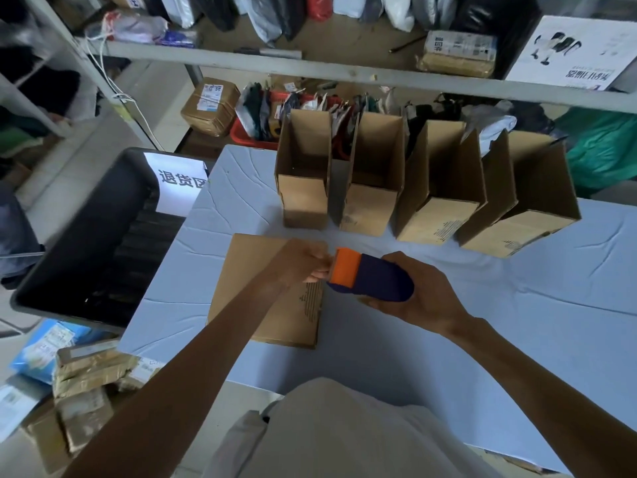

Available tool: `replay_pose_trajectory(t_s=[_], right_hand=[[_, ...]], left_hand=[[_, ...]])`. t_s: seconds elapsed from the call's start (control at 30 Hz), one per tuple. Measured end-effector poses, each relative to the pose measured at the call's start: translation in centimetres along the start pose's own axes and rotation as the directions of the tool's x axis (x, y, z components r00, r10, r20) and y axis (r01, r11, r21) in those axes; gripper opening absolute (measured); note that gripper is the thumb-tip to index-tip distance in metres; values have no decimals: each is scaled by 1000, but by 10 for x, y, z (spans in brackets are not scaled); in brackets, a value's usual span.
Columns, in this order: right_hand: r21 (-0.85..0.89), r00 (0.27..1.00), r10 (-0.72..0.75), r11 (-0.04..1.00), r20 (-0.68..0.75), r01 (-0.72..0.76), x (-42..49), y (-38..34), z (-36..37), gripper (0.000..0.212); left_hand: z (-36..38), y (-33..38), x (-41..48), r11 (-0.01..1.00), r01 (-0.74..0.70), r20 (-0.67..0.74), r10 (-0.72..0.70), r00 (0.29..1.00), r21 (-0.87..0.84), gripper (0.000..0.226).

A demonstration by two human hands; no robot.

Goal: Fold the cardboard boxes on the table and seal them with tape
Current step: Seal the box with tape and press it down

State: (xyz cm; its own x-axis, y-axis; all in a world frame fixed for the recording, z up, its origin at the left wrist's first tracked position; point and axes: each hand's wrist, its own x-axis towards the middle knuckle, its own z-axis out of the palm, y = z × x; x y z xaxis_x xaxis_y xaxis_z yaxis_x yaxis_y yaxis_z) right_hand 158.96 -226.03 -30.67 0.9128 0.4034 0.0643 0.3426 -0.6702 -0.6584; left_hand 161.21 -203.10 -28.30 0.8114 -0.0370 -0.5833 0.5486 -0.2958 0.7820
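Note:
A cardboard box (255, 291) lies on the table (517, 322) in front of me, left of centre. My right hand (427, 298) grips a dark blue tape dispenser (375, 279) with an orange head, held just above the box's right edge. My left hand (303, 262) is at the orange head, its fingertips pinching at the dispenser's mouth; the tape itself is too thin to make out. Several opened cardboard boxes (437, 188) stand in a row across the back of the table with their flaps up.
A black bin (89, 243) with a white label stands left of the table. Taped parcels (89, 381) lie on the floor at lower left. A metal shelf (310, 69) with bags and parcels runs behind the table. A red basket (248, 136) sits behind the box row.

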Motion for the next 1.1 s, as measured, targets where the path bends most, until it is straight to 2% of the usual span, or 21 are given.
replay_pose_trajectory(t_s=[0.07, 0.1, 0.17, 0.23, 0.4, 0.5, 0.6, 0.73, 0.9, 1.0, 1.1], right_hand=[[-38, 998, -62, 997, -23, 61, 2, -1, 2, 64], [-45, 996, -89, 995, -21, 88, 4, -2, 2, 64], [-38, 993, -119, 992, 6, 119, 8, -3, 1, 67], [-42, 990, -133, 990, 45, 135, 13, -5, 1, 67], [-106, 973, -209, 970, 95, 219, 19, -3, 6, 68], [-113, 970, -213, 968, 117, 226, 19, -5, 10, 71], [-75, 975, -185, 978, 126, 195, 17, -4, 9, 64], [-19, 973, -185, 982, 139, 189, 12, 2, 2, 57], [-98, 984, -125, 986, 131, 138, 0, 26, -19, 56], [-169, 981, -128, 974, 144, 152, 4, 33, -23, 56], [-187, 985, -119, 972, 122, 140, 8, 36, -23, 55]], left_hand=[[3, -4, -1, 993, -90, -84, 96, 992, 75, 25], [5, -6, -2, 979, -122, -120, 142, 982, 166, 26], [6, -11, -4, 916, -153, -180, 233, 956, 371, 22], [6, -16, -5, 882, -141, -225, 265, 938, 450, 23], [11, -27, -4, 917, -46, -324, 187, 927, 397, 32], [13, -33, -2, 917, -3, -342, 152, 927, 399, 24], [13, -36, -1, 922, 24, -336, 117, 935, 387, 18], [21, -35, -3, 926, -9, -291, 128, 948, 377, 18], [-8, -38, 2, 880, 88, -418, 132, 899, 467, 17], [-13, -34, 6, 839, 76, -413, 184, 892, 539, 20], [-6, -36, 3, 870, 45, -391, 174, 904, 491, 19]])
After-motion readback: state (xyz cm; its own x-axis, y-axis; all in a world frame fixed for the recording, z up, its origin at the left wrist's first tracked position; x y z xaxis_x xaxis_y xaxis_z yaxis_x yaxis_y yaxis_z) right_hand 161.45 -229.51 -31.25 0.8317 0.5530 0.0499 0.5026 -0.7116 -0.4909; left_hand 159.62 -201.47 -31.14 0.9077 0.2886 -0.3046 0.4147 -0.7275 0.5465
